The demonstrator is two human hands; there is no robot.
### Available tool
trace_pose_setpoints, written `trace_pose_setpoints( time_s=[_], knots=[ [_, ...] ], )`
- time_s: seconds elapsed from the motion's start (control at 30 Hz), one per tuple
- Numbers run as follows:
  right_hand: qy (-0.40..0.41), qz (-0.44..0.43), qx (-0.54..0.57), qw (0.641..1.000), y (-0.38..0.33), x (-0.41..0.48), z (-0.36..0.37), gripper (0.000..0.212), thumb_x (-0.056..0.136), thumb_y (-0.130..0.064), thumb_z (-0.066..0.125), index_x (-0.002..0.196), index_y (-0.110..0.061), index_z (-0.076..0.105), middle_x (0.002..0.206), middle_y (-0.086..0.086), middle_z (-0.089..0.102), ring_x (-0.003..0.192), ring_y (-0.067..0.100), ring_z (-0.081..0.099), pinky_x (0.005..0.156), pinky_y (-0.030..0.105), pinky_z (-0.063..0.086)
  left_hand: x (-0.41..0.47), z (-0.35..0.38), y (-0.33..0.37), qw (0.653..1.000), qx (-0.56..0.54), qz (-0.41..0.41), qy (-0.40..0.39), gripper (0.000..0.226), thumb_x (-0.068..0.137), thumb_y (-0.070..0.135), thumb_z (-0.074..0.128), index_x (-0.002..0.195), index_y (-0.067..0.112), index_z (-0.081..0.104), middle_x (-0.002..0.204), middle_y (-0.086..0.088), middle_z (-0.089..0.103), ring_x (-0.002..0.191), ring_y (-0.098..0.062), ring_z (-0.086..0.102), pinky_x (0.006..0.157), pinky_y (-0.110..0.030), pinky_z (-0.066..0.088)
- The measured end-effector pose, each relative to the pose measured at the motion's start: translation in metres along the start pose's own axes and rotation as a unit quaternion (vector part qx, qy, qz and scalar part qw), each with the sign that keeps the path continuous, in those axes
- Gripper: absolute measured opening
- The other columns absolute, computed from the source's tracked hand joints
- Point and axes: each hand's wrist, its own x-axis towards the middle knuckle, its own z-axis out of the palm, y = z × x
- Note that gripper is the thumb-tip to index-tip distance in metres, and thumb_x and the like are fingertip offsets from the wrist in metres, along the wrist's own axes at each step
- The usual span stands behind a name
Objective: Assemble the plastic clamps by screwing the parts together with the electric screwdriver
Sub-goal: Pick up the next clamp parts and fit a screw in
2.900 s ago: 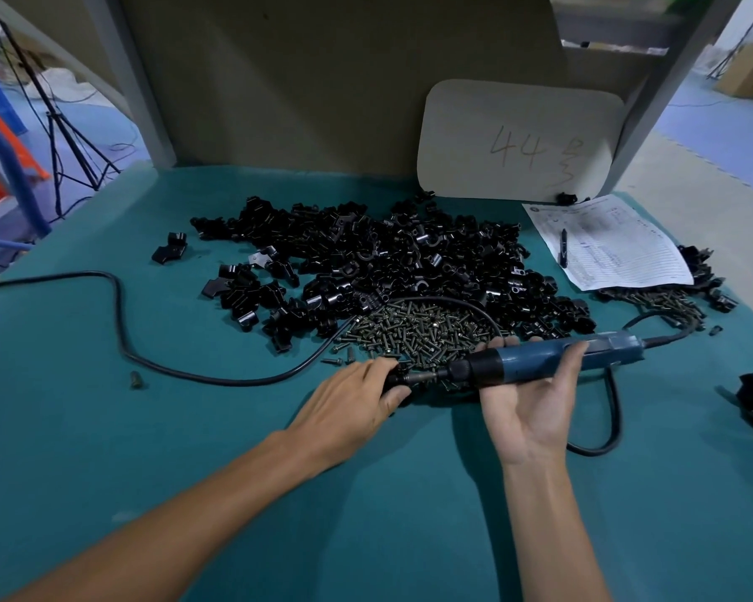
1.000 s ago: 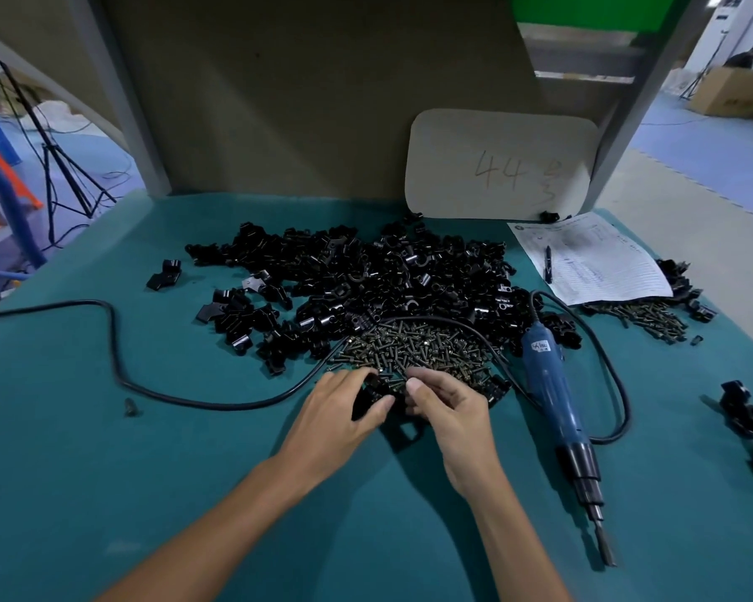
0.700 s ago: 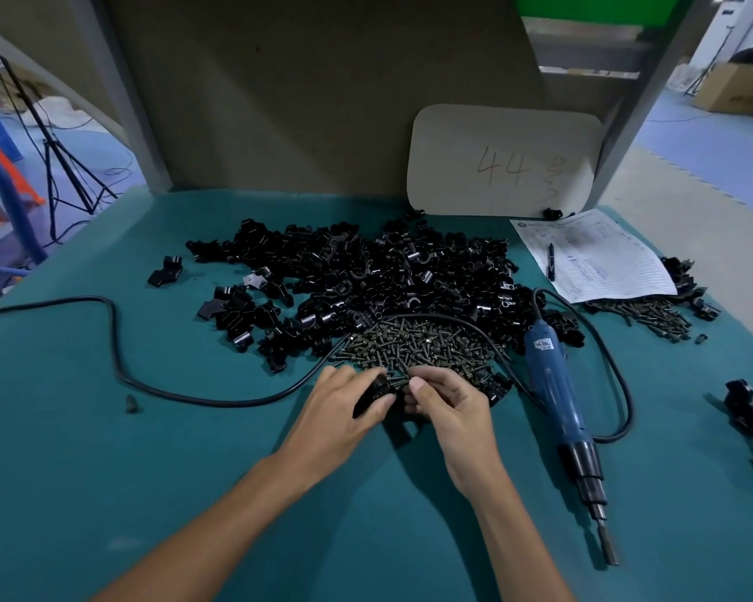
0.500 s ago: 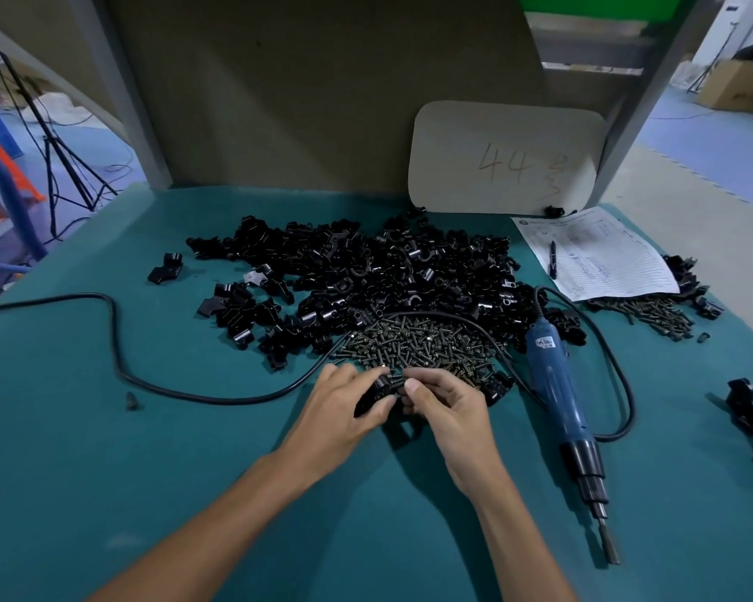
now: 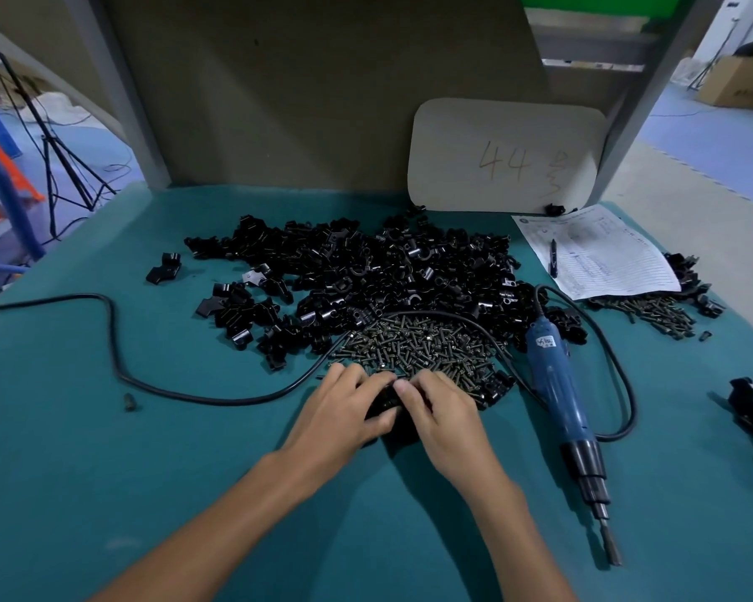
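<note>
In the head view, both hands met at the middle of the teal table (image 5: 105,449), just at the near edge of a heap of screws (image 5: 418,347). The left hand (image 5: 344,410) had its fingers curled over a black clamp part (image 5: 383,404), thumb pressed against the part's near side. The right hand (image 5: 444,414) pinched the same part from the other side with bent fingers, its fingertips touching those of the left. Whether a screw sat between the fingers could not be told.

The electric screwdriver (image 5: 557,384) lay flat on the table just right of the right hand, held by neither hand, its blue body beside the screws and its bit pointing towards the person. Its black cord (image 5: 118,354) looped away to the left across the table. Beyond the screws spread a broad pile of loose clamp pieces (image 5: 366,271). At the far right a printed sheet (image 5: 596,258) carried a pen (image 5: 553,258), with a smaller screw heap (image 5: 653,310) beside its near edge. A pale board (image 5: 505,156) marked "44" leaned against the back wall.
</note>
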Motion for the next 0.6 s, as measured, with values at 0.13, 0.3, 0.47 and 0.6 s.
trace_pose_setpoints(
  time_s=[0.13,0.3,0.47,0.6],
  knots=[
    [-0.076,0.006,-0.018,0.997,-0.004,0.003,-0.011,0.022,0.106,-0.038,0.045,0.086,-0.032,0.051,0.088,-0.012,0.053,0.087,0.004,0.052,0.070,0.020,0.037,0.001,-0.003,-0.001,1.000,0.022,0.007,-0.004,0.050,0.096,0.053,0.043,0.140,0.030,0.050,0.102,0.007,0.045,0.094,-0.012,0.038,0.076,-0.026,0.039],
    [-0.121,0.003,-0.041,0.992,-0.012,0.012,-0.024,0.040,0.107,-0.039,0.044,0.068,-0.031,0.044,0.072,-0.008,0.052,0.070,0.005,0.050,0.062,0.020,0.036,0.002,-0.001,-0.003,0.999,0.003,0.033,-0.008,0.047,0.095,0.049,0.043,0.136,0.027,0.052,0.099,0.007,0.042,0.091,-0.011,0.038,0.071,-0.028,0.044],
    [-0.150,0.032,-0.043,0.987,-0.016,0.014,-0.032,0.042,0.106,-0.040,0.043,0.065,-0.031,0.044,0.065,-0.014,0.054,0.064,0.004,0.049,0.061,0.025,0.039,0.004,0.000,-0.004,0.999,0.009,0.039,-0.009,0.047,0.095,0.053,0.036,0.131,0.027,0.052,0.103,0.009,0.046,0.092,-0.011,0.042,0.072,-0.029,0.045],
    [-0.067,0.050,-0.148,0.985,-0.015,0.010,-0.057,0.053,0.097,-0.070,0.032,0.079,-0.026,0.056,0.076,-0.009,0.061,0.071,0.013,0.058,0.065,0.036,0.048,0.001,0.002,-0.005,0.999,0.031,0.039,0.010,0.049,0.098,0.057,0.031,0.120,0.022,0.058,0.101,0.010,0.054,0.088,-0.007,0.040,0.075,-0.022,0.033]
  ],
)
